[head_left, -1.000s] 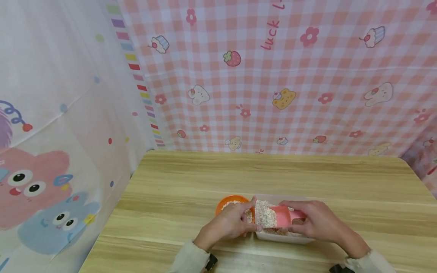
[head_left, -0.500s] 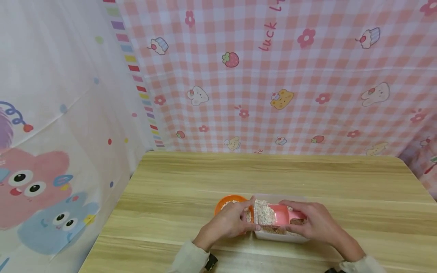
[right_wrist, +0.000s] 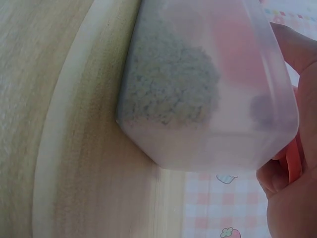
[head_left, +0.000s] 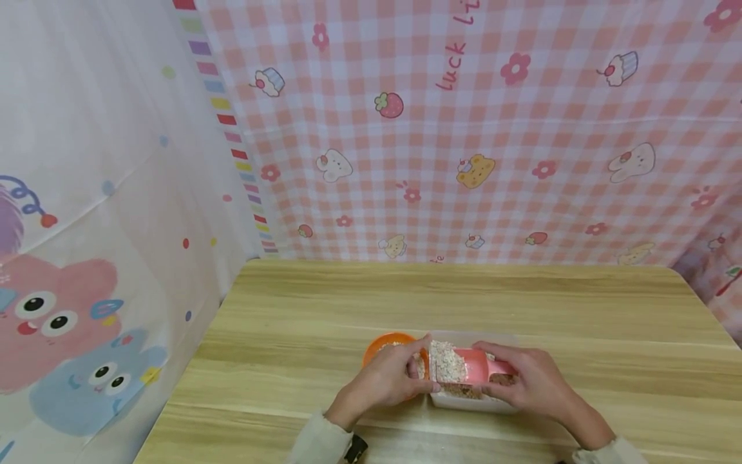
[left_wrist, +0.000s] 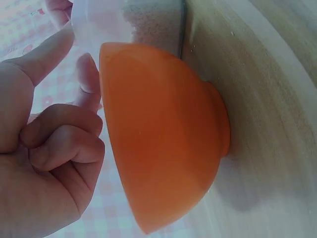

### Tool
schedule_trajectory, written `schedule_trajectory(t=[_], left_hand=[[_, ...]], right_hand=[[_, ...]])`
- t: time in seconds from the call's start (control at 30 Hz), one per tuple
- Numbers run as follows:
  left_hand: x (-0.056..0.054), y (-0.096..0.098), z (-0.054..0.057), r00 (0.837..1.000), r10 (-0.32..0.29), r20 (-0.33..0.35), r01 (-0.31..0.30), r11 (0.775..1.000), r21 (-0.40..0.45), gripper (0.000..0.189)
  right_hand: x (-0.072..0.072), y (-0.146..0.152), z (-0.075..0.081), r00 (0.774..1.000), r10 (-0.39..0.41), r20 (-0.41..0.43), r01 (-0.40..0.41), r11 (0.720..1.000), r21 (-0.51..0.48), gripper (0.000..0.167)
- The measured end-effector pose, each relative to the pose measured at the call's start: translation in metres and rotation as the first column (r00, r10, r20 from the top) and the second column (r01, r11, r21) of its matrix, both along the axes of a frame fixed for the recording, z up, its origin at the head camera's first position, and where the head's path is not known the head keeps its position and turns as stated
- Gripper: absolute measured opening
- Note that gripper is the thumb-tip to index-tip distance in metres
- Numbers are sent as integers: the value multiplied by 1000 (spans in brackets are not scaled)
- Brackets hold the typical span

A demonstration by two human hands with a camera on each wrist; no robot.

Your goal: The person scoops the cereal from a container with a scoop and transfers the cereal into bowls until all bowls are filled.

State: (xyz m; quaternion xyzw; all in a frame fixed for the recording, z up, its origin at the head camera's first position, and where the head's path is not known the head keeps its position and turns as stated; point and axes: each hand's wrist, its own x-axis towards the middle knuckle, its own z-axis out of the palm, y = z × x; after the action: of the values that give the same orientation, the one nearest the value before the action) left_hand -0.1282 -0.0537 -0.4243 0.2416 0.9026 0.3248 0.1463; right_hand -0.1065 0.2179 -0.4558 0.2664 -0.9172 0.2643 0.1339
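My right hand [head_left: 536,380] grips the handle of a pink scoop [head_left: 474,365] over a whitish see-through plastic box [head_left: 475,404]. Oat flakes [head_left: 446,362] fill the scoop's left end. There my left hand [head_left: 379,381] holds the scoop between thumb and index finger, one on each side; its other fingers are curled in the left wrist view. Below that hand stands an orange bowl [left_wrist: 158,134] with flakes inside, upright and close to the box's left end. Through the box wall [right_wrist: 208,148] in the right wrist view, a heap of flakes shows, with the pink scoop blurred above.
Bowl and box stand on a wood-grain table [head_left: 324,303], near its front. Behind the table hangs a pink checked cloth [head_left: 359,135]; a white cloth with cartoon figures [head_left: 145,258] hangs along the left.
Both hands and the scoop keep nearly the same places over the box and bowl; the head view has shifted slightly.
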Motion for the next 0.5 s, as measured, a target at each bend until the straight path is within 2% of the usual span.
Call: schedule_trajectory(t=[0.1,0.2,0.37,0.5], left_hand=[[-1,-4,0,998,29,-62,-26,999,45,71],[-3,-10,0,993,77,-93,-66,990,121,60],[-4,-23,0,982,154,-109,-127,966,227,49],[-6,-36,-4,966,210,-147,-161,944,289,44]], right_hand=[[0,0,1,1000,-3,15,3,1000,0,57],[0,0,1,1000,-9,21,9,1000,12,57],[0,-1,1,1000,-16,23,16,999,31,57],[0,-1,1,1000,-17,19,16,999,33,58]])
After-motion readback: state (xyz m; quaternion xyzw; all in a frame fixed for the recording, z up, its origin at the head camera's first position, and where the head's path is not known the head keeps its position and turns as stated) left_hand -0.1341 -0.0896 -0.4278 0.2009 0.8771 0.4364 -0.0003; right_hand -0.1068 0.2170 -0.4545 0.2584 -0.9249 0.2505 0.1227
